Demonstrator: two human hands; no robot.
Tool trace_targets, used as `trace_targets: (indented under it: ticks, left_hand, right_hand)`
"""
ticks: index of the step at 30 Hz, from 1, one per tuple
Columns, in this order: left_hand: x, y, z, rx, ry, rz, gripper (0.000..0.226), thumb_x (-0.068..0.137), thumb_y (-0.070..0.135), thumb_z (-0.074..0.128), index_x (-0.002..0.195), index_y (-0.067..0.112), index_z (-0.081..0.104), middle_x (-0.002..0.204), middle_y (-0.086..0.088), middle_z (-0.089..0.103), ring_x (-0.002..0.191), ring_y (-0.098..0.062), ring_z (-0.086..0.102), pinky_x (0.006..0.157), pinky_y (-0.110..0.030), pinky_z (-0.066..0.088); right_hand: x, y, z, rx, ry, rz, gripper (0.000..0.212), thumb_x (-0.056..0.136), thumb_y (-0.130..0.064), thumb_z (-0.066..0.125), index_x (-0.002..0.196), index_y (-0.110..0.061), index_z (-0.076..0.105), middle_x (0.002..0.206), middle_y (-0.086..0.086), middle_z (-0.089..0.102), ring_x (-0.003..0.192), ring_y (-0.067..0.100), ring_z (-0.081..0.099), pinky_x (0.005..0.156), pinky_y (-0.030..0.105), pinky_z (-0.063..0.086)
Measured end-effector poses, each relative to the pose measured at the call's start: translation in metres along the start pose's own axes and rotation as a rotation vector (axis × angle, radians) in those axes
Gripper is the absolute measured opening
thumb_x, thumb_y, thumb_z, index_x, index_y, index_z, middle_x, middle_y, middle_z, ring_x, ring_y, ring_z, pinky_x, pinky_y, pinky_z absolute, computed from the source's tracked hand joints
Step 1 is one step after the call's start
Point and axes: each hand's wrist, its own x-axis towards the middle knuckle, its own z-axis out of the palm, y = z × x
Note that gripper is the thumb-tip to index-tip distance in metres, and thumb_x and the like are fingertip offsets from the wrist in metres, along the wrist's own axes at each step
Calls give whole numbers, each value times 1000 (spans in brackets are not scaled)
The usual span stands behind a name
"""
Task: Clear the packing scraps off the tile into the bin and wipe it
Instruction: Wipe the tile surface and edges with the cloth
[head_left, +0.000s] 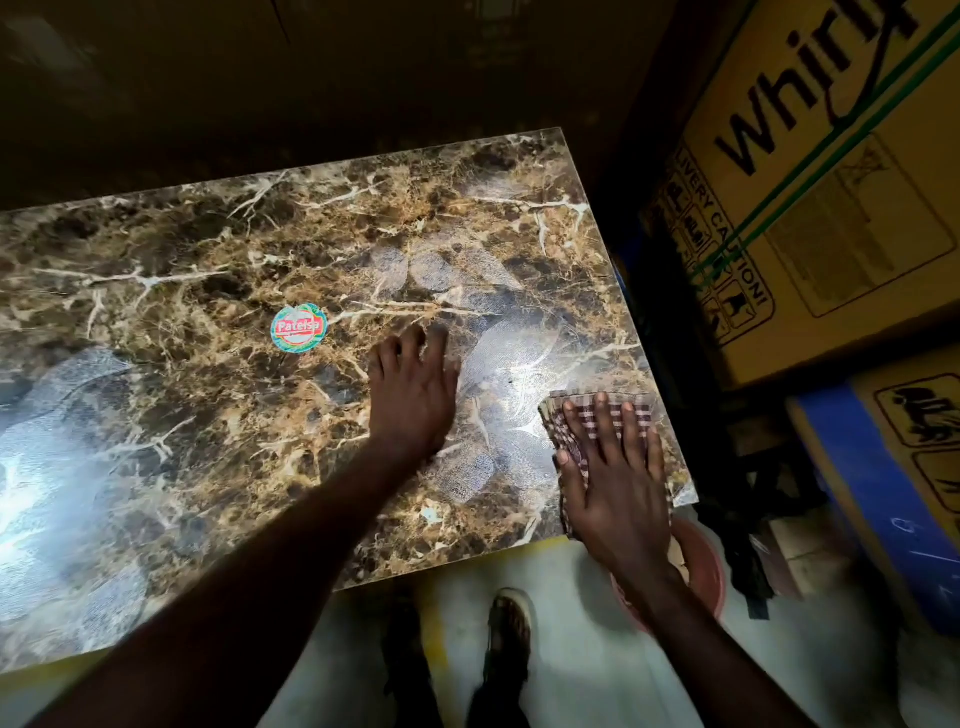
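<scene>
At lower right, the right hand (615, 483) presses flat, fingers spread, on the soft, limp checked cloth (563, 426), while the left hand (413, 395) rests open, empty, steadying the glossy, likely slippery brown marble-patterned tile (218, 270).

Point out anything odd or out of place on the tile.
A small pale scrap sits near the front edge of the tile. Dull streaky smears mark the gloss beside the checked cloth.
</scene>
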Motion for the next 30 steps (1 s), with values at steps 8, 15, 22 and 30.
trace_targets:
  ticks: [8,15,22,30]
  left_hand:
    - [60,-20,2,-34,2,-59,63,112,50,26,169,24,18,176,-8,21,163,-36,15,131,-63,9]
    - [86,-34,-12,36,103,28,33,109,46,40,131,23,49,143,-7,47,132,-36,45,106,-58,38]
    - [116,-43,-13,-8,104,14,47,108,46,41,153,30,42,141,-12,52,130,-37,45,104,-63,38]
    - [142,-43,-11,-26,128,15,36,109,42,41,143,29,46,130,-17,56,116,-40,53,101,-61,37]
  right_hand:
    - [10,-2,7,-35,-14,153,63,110,-57,27,169,-37,17,179,-1,6,166,25,1,131,55,14]
    - [57,-5,1,-23,-105,145,67,110,-66,19,170,-40,1,179,1,-8,165,27,-12,132,55,2]
    - [72,42,-22,-47,-295,-306,67,108,-70,22,167,-49,1,177,-12,-13,164,18,-15,132,56,9]
    - [23,33,-23,-26,-259,-111,70,109,-63,31,170,-38,8,179,-1,-6,165,23,-8,132,55,11]
